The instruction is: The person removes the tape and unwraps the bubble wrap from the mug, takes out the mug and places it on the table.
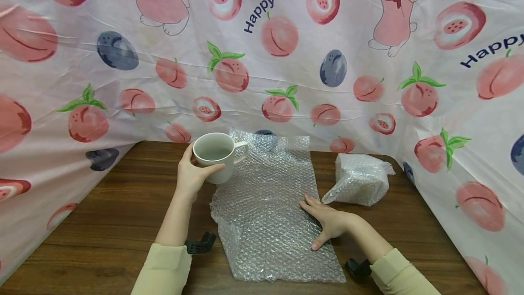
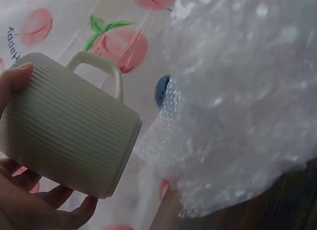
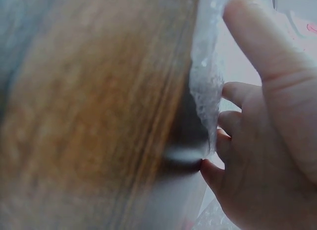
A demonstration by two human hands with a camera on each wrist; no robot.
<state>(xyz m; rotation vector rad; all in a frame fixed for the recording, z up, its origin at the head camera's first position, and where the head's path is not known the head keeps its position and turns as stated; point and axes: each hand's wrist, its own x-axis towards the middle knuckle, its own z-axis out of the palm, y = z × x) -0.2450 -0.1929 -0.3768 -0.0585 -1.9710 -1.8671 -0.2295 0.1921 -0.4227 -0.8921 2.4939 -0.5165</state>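
A pale ribbed mug [image 1: 221, 174] is held in the left hand [image 1: 192, 172], thumb on its near side, with its handle to the right; the left wrist view shows the mug [image 2: 69, 126] with fingers [image 2: 74, 207] round it. Under and right of it a long sheet of bubble wrap [image 1: 270, 204] lies on the table. Spread out, the right hand [image 1: 329, 220] rests on the sheet's right edge, and the right wrist view shows that hand [image 3: 267, 136] against the wrap [image 3: 205, 81].
A bundle in bubble wrap [image 1: 362, 179] sits at the back right of the brown wooden table [image 1: 110, 222], close to the sheet. Fruit-printed cloth [image 1: 254, 67] hangs behind the table and along both sides.
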